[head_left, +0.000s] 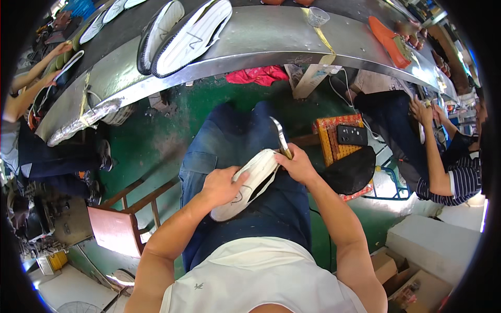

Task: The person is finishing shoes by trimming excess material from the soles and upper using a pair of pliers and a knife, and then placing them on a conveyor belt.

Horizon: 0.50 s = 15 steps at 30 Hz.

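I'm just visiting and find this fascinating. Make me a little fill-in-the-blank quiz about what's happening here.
1. The left hand grips a held shoe that is mostly ____.
2. The right hand holds a tool whose metal end is ____, not straight.
3. On the metal bench, the orange shoe lies to the ____ of the clear cup.

Missing words: white; curved; right.

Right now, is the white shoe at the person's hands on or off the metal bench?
Off: the left hand holds the white shoe over the blue jeans, clear of the metal bench.
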Each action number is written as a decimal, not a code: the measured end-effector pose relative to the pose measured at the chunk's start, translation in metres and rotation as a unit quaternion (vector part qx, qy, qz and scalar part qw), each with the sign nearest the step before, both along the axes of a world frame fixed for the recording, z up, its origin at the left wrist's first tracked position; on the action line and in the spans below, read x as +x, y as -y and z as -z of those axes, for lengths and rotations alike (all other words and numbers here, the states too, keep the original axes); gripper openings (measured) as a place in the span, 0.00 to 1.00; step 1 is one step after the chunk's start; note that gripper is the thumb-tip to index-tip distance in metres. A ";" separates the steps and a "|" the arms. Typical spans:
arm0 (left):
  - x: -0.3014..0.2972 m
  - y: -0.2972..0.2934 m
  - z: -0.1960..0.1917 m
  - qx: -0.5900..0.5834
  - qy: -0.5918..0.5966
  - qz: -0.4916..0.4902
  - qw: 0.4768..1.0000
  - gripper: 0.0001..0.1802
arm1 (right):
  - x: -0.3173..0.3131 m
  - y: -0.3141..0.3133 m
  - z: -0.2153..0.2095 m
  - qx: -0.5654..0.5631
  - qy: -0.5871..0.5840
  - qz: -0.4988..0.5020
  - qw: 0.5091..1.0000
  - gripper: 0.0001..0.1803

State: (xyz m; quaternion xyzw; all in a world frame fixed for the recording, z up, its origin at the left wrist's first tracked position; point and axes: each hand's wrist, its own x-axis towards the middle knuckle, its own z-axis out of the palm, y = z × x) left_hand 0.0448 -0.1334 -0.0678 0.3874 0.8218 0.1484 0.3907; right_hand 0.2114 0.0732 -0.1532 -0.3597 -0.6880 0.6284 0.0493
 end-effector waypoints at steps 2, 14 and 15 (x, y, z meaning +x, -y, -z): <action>-0.011 0.004 0.019 -0.020 0.020 0.006 1.000 0.29 | -0.004 -0.003 -0.012 -0.044 0.015 0.005 0.999 0.18; -0.057 -0.082 0.046 0.057 0.449 0.034 0.891 0.36 | -0.013 -0.014 -0.042 0.086 0.066 -0.041 0.993 0.21; -0.059 -0.078 0.045 0.093 0.487 -0.016 0.868 0.34 | -0.006 -0.013 -0.054 0.082 0.036 -0.039 0.995 0.19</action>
